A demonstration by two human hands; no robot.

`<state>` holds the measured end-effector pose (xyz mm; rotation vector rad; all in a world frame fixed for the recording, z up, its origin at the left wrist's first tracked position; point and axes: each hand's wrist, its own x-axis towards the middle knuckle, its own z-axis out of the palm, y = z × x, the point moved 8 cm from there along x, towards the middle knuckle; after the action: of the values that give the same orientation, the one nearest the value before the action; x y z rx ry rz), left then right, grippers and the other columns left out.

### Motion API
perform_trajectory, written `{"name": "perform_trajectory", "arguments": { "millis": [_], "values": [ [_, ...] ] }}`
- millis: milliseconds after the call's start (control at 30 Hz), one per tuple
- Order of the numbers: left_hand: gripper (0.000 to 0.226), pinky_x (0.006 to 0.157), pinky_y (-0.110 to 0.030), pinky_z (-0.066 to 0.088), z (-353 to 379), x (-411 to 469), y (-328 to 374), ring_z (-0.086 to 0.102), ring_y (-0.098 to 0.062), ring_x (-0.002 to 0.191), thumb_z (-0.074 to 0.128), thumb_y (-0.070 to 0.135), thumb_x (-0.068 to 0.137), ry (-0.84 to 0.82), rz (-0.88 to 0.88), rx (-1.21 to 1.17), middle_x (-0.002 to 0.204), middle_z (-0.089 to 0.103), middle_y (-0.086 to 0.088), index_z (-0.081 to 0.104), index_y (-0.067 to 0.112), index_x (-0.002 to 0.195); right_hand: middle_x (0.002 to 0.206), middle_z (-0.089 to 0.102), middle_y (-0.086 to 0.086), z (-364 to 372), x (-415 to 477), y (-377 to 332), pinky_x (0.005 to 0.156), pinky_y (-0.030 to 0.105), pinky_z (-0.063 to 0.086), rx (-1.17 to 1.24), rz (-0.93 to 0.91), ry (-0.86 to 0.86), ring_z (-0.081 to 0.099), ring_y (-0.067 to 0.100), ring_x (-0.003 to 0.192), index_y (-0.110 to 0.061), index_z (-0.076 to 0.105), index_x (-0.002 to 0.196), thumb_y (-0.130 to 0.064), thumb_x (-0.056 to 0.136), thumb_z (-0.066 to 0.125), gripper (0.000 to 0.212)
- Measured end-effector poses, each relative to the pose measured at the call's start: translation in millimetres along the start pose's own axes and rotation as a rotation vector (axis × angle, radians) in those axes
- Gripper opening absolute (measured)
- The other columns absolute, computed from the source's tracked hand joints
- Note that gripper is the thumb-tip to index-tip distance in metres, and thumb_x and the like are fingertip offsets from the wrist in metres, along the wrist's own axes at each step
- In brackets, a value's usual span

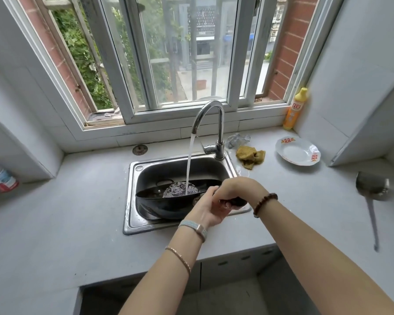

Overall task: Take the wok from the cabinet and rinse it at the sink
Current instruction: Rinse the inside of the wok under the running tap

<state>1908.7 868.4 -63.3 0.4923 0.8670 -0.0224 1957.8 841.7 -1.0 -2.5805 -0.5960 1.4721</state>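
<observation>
Wok (pixel 168 204): black, shallow, round-bodied, dark handle at the viewer's right. Sits inside the sink (pixel 132 201), tilted, its near wall raised and its open side turned toward the window. A pool of water lies in the bowl, broken into ripples where the stream lands. Outer wall glossy and wet-looking.

Sink: stainless steel, single basin, set into the pale grey table (pixel 66 212).

Tap (pixel 210 123): chrome gooseneck at the basin's back right corner, running; a steady stream of water (pixel 190 162) falls into the wok's bowl.

Left hand (pixel 208 211): palm turned up beneath the handle where it meets the wok, fingers curled around it from below. Wrist carries a pale band and a thin bracelet further down the forearm.

Right hand (pixel 238 189): set over the handle from above, fingers wrapped down around it, knuckles uppermost; the handle's dark end shows just beyond the hand. Beaded bracelet at the wrist. Both forearms reach in from the lower edge, the hands touching each other on the handle.

Other items on the table, right of the sink: mustard-yellow cloth (pixel 250 156) beside the tap; white plate (pixel 297 154) with red markings; yellow detergent bottle (pixel 295 110) in the corner by the window sill; metal ladle (pixel 372 192) well apart at far right.
</observation>
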Motion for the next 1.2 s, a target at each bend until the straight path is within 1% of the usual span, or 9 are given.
{"name": "perform_trajectory", "arguments": {
  "millis": [100, 233, 367, 467, 600, 833, 933, 1100, 1200],
  "values": [
    [0.018, 0.033, -0.017, 0.041, 2, -1, 0, 0.052, -0.018, 0.035, 0.051, 0.011, 0.089, 0.002, 0.003, -0.069, 0.057, 0.063, -0.013, 0.057, 0.001, 0.075, 0.035, 0.047, 0.000, -4, -2, -4, 0.050, 0.022, 0.039, -0.076, -0.022, 0.051, 0.043, 0.014, 0.041, -0.011, 0.049, 0.056, -0.017, 0.084, 0.046, 0.029],
    [0.021, 0.033, -0.017, 0.042, -4, -1, -7, 0.054, -0.020, 0.058, 0.053, 0.018, 0.092, 0.092, -0.014, -0.062, 0.065, 0.059, -0.013, 0.056, 0.003, 0.077, 0.055, 0.052, 0.006, 1, -3, 0, 0.060, 0.030, 0.044, -0.147, -0.079, 0.106, 0.048, 0.019, 0.051, -0.008, 0.053, 0.061, -0.018, 0.082, 0.054, 0.023],
    [0.021, 0.037, -0.020, 0.047, -3, 0, -12, 0.056, -0.020, 0.065, 0.055, 0.024, 0.094, 0.107, -0.006, -0.066, 0.074, 0.058, -0.012, 0.057, 0.007, 0.082, 0.061, 0.051, 0.010, 5, -4, 5, 0.056, 0.029, 0.041, -0.141, -0.114, 0.134, 0.047, 0.020, 0.051, -0.005, 0.053, 0.065, -0.015, 0.085, 0.054, 0.023],
    [0.026, 0.057, -0.030, 0.057, -5, 1, -11, 0.059, -0.024, 0.072, 0.054, 0.025, 0.095, 0.124, -0.007, -0.073, 0.077, 0.060, -0.016, 0.057, 0.002, 0.083, 0.062, 0.052, 0.010, 4, -6, 2, 0.058, 0.030, 0.043, -0.174, -0.138, 0.143, 0.048, 0.019, 0.052, -0.006, 0.052, 0.065, -0.016, 0.086, 0.055, 0.023],
    [0.017, 0.037, -0.024, 0.049, -3, -4, -11, 0.058, -0.025, 0.073, 0.053, 0.020, 0.095, 0.118, -0.012, -0.081, 0.081, 0.058, -0.016, 0.058, 0.003, 0.091, 0.061, 0.051, 0.010, 3, -12, 3, 0.049, 0.025, 0.041, -0.155, -0.150, 0.108, 0.046, 0.018, 0.049, -0.004, 0.052, 0.067, -0.011, 0.086, 0.052, 0.020],
    [0.019, 0.037, -0.020, 0.046, 25, -16, -36, 0.049, -0.020, 0.066, 0.048, 0.013, 0.095, 0.008, -0.030, -0.034, 0.075, 0.050, -0.010, 0.051, 0.009, 0.077, 0.058, 0.049, 0.011, -8, -44, 34, 0.040, 0.020, 0.038, -0.094, -0.174, 0.127, 0.044, 0.016, 0.041, -0.003, 0.049, 0.066, -0.009, 0.085, 0.052, 0.021],
    [0.029, 0.036, -0.021, 0.047, 32, -19, -53, 0.049, -0.019, 0.062, 0.046, 0.014, 0.099, -0.003, -0.023, -0.017, 0.058, 0.057, -0.007, 0.049, 0.008, 0.071, 0.058, 0.052, 0.013, -2, -43, 58, 0.043, 0.023, 0.042, -0.096, -0.174, 0.147, 0.048, 0.019, 0.043, -0.002, 0.052, 0.068, -0.010, 0.084, 0.051, 0.017],
    [0.013, 0.049, -0.027, 0.057, 31, -4, -87, 0.059, -0.021, 0.080, 0.048, 0.017, 0.098, -0.008, -0.004, 0.039, 0.088, 0.061, -0.009, 0.057, 0.007, 0.100, 0.070, 0.062, 0.015, 17, -30, 97, 0.047, 0.029, 0.048, -0.029, -0.242, 0.180, 0.056, 0.026, 0.051, -0.004, 0.058, 0.093, -0.016, 0.078, 0.049, 0.022],
    [0.014, 0.050, -0.030, 0.058, 29, 5, -106, 0.059, -0.022, 0.081, 0.047, 0.020, 0.099, -0.020, -0.018, 0.077, 0.091, 0.060, -0.010, 0.056, 0.009, 0.103, 0.064, 0.061, 0.014, 27, -28, 112, 0.047, 0.032, 0.050, 0.036, -0.318, 0.170, 0.054, 0.025, 0.044, -0.017, 0.055, 0.085, -0.013, 0.077, 0.049, 0.011]
  ]
}}
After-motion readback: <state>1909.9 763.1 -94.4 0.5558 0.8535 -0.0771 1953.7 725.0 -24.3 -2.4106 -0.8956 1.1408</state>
